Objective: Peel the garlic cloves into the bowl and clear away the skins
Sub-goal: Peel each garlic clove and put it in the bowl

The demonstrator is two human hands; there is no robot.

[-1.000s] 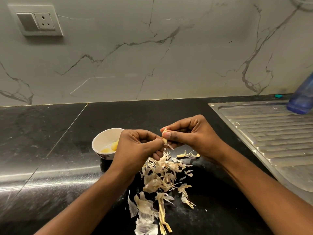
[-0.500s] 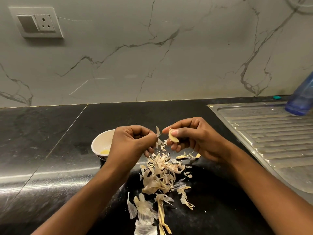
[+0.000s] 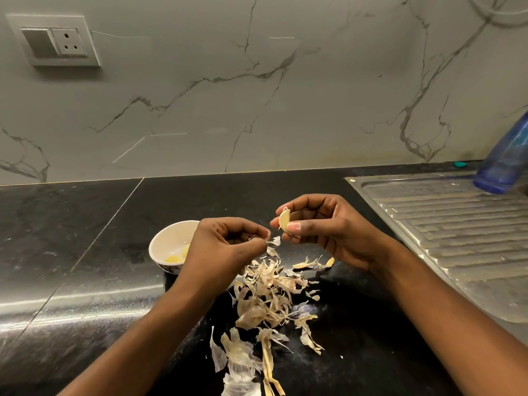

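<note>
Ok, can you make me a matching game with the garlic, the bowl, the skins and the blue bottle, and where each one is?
Things:
1. garlic clove
2. bowl
3. skins
4. blue bottle

Places:
A. on the steel drainboard
B. heaped on the black counter
C. pinched in the right hand
D. beside the left hand, with peeled cloves inside

Pairs: 1-C, 2-D, 3-B, 4-A.

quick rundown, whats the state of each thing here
garlic clove: pinched in right hand, mostly bare
skin scrap: pinched by left hand
bowl: upright, peeled cloves inside
skins pile: loose on counter
socket: nothing plugged in
</note>
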